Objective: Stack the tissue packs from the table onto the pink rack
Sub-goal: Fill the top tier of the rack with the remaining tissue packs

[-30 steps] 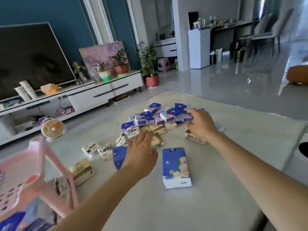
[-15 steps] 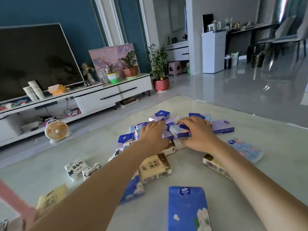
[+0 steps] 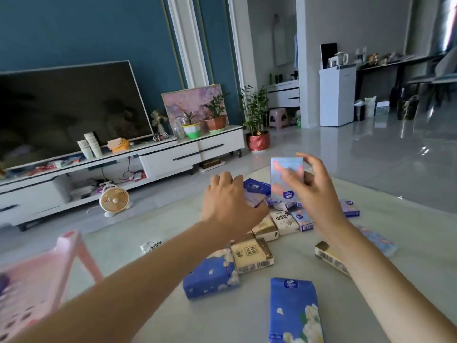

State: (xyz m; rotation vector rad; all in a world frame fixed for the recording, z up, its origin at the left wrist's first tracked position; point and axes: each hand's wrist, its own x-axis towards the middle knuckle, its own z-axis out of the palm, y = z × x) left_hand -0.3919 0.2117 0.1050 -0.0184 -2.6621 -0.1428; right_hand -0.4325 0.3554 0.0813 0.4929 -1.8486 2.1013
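Observation:
Several tissue packs lie scattered on the pale table (image 3: 408, 280): a blue flowered pack (image 3: 294, 310) nearest me, another blue pack (image 3: 210, 278), a beige pack (image 3: 252, 254) and a heap of small packs (image 3: 284, 221) further back. My right hand (image 3: 319, 194) holds a pale blue pack with pink print (image 3: 284, 169) upright above the heap. My left hand (image 3: 230, 206) curls over a dark blue and lavender pack (image 3: 256, 194) at the heap's left side. The pink rack (image 3: 37, 276) stands at the lower left, partly cut off by the frame edge.
A beige pack (image 3: 331, 258) and a light blue pack (image 3: 378, 241) lie beside my right forearm. A white pack (image 3: 150, 246) sits alone near the rack. Beyond the table are a small fan (image 3: 113, 199) on the floor and a white TV cabinet (image 3: 148, 164).
My right hand has lifted the pale blue pack up off the heap. My left hand has closed around a blue pack. The view has tilted up, and the pink rack shows again at the left.

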